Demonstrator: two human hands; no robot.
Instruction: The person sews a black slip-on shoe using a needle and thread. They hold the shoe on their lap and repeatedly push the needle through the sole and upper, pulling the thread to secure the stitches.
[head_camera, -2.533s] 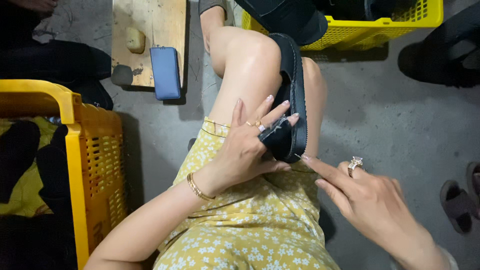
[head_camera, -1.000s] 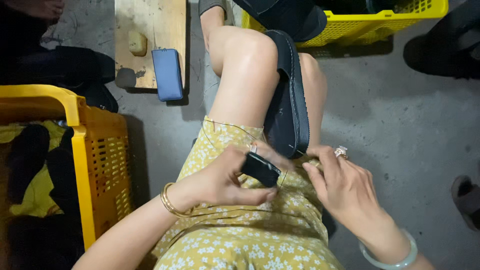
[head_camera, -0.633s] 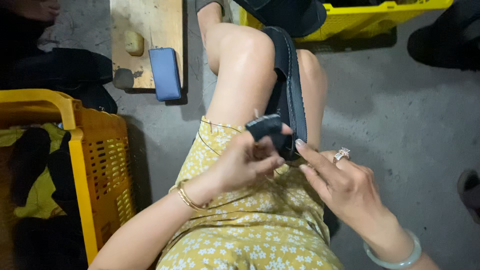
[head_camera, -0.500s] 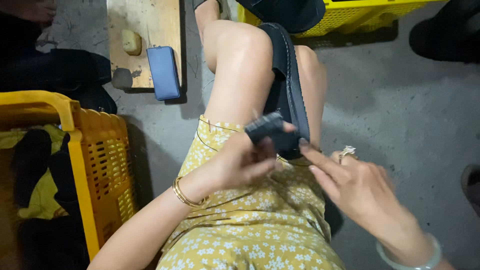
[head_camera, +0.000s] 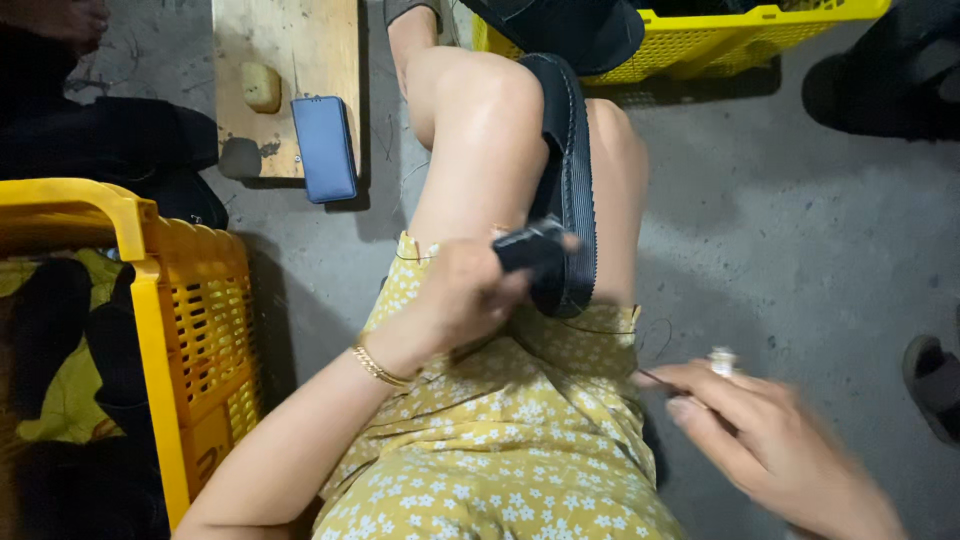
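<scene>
On lap: I see L hand (head_camera: 455, 300) clamped on black foam sandal strap (head_camera: 530, 250).
R hand (head_camera: 770, 440): fingers pinched together on thin thread, low-right of strap.
Sole (head_camera: 570, 180) axis: along thighs.

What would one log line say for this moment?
left hand: grips dark strap piece against black sandal | right hand: pulls thread away | yellow crate at left

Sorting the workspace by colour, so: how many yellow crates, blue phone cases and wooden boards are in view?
Yellow crates: 2, one at left, one at top
Blue phone case: 1
Wooden board: 1
Total: 4
</scene>
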